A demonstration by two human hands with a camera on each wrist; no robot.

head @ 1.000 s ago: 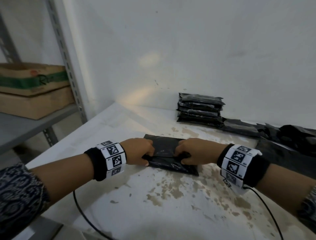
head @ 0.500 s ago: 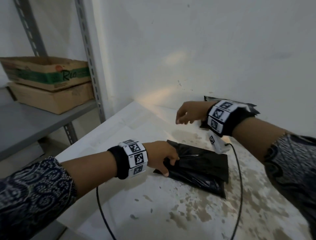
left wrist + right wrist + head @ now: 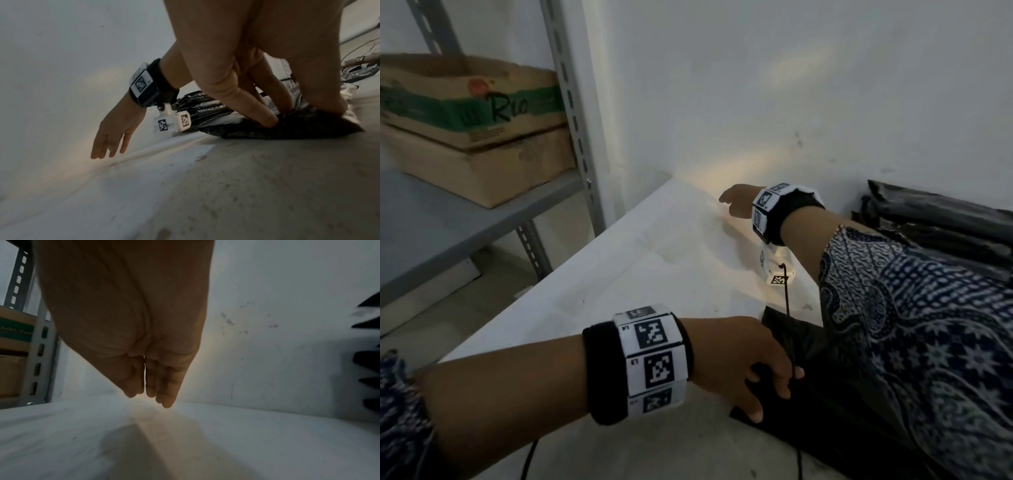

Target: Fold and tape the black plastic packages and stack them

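The package (image 3: 822, 394) is a flat, glossy black plastic bag with creases across its top, lying on the white surface (image 3: 654, 281) at the near right; the patterned sleeve (image 3: 914, 325) covers much of it in the head view. In the left wrist view its near edge looks folded over and bunched under the fingers (image 3: 265, 118).

The left hand (image 3: 736, 366) sits on the package's near left end. Its fingers curl down and press into the plastic, with the thumb at the near edge, so it holds the fold in place against the surface.

The right hand (image 3: 738, 202) is far from the package, stretched to the far side of the surface close to the wall (image 3: 756, 102). Its fingers (image 3: 158, 382) are straight, close together and pointing down at the surface, holding nothing. Whether the tips touch the surface cannot be told.

A stack (image 3: 941, 226) of more black packages lies at the far right against the wall, one flat on another; the count cannot be told.

To the left stands a metal shelf (image 3: 448, 226) carrying two cardboard boxes (image 3: 482, 137), one on top of the other. The upper one has a green band with lettering. What is inside them is hidden.
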